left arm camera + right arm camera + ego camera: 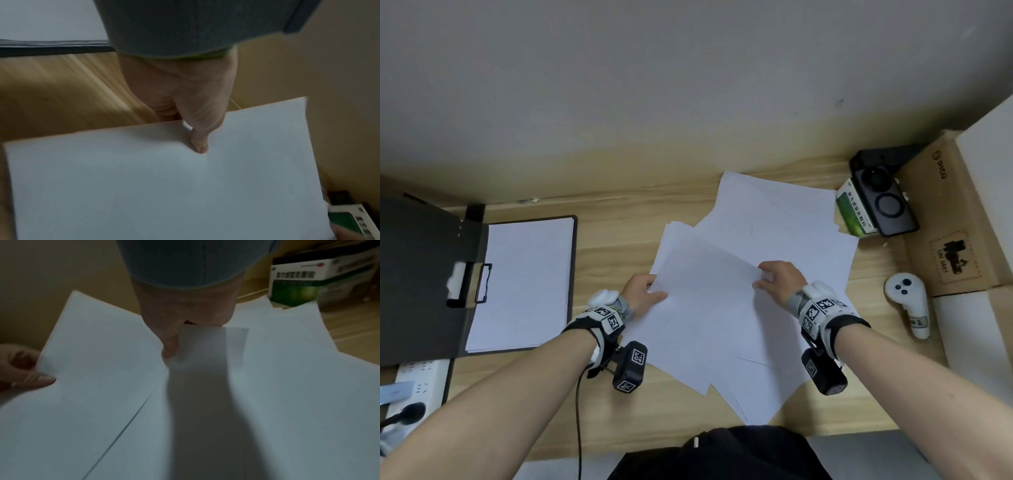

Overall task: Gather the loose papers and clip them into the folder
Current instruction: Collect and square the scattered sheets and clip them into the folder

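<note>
The head view is evenly lit and bends at the edges; both wrist views are dim and soft, a broad shadow (right wrist) crossing the papers [205, 402].

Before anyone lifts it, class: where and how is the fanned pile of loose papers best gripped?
Probably by the two opposite edges of the loose papers, one hand from each side, as the left hand and right hand do: the sheets are thin, flat and splayed, so a single grip would let them slide.

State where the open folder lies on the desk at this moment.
In the head view, the folder lies open at the desk's left edge, left of the left hand and above the white power strip.
</note>
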A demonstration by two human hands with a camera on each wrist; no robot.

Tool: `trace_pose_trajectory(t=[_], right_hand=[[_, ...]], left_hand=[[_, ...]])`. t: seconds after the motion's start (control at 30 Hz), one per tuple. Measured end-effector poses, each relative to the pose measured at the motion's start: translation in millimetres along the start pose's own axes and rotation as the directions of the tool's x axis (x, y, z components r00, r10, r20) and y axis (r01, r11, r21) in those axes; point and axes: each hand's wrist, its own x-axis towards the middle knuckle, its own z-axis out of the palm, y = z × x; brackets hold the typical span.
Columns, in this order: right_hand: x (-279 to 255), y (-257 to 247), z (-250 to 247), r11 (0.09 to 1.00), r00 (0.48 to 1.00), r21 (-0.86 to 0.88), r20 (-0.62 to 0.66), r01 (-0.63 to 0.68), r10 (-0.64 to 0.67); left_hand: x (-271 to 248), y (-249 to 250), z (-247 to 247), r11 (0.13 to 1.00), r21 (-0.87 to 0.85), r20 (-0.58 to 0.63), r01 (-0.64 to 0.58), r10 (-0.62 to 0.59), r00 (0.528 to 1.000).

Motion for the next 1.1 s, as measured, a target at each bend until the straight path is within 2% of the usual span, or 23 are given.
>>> trace_pose_trajectory(t=[0.13,0.3,0.43,0.57,0.67,0.73,0.8,0.87,0.97,1.0,1.1], right_hand=[[-5.0,19.3,-1.0,0.977,0.988,0.194,-0.112,-0.085,0.108],[-18.2,48.1,3.7,0.878,0.932,0.412,-0.151,-0.244,0.33],[-29.3,51.5,13.3,0.827,0.91,0.494,-0.151,-0.268,0.386],[-42.6,41.1,21.5,0.742,0.905,0.635,-0.156,-0.215,0.395],[-51.1,38.4,29.4,0.684,0.9,0.704,-0.151,-0.192,0.408],[-58.8,37.3,33.7,0.673,0.891,0.703,-0.128,-0.228,0.435],[-65.8,35.1,38.4,0.652,0.89,0.704,-0.064,-0.281,0.452],[-71.2,31.3,43.6,0.603,0.89,0.727,0.025,-0.328,0.454],[-77.6,20.5,51.8,0.477,0.891,0.811,0.113,-0.338,0.439],[-78.6,17.1,53.8,0.486,0.897,0.813,0.095,-0.32,0.431],[-84.1,9.8,52.2,0.643,0.916,0.715,-0.006,-0.276,0.4]], left_hand=[[7.8,-7.8,4.3,0.986,-0.135,-0.129,0.097,-0.114,0.985],[9.2,0.2,12.8,0.948,-0.287,-0.136,0.137,-0.181,0.974],[9.6,6.0,25.3,0.936,-0.297,-0.082,0.19,-0.223,0.971],[3.1,-1.2,38.8,0.972,-0.143,-0.003,0.189,-0.191,0.982],[1.3,-10.5,42.3,0.973,-0.153,-0.067,0.174,-0.186,0.98],[-1.2,-13.4,44.3,0.952,-0.244,-0.153,0.184,-0.225,0.962],[-4.8,-11.9,48.6,0.938,-0.291,-0.177,0.187,-0.245,0.953],[-7.7,-6.7,57.4,0.941,-0.265,-0.137,0.211,-0.253,0.958],[-10.3,8.4,77.7,0.96,-0.147,-0.046,0.24,-0.249,0.967],[-10.7,12.5,85.0,0.965,-0.115,-0.026,0.235,-0.24,0.971],[-9.7,21.3,106.5,0.981,-0.071,0.057,0.18,-0.177,0.983]])
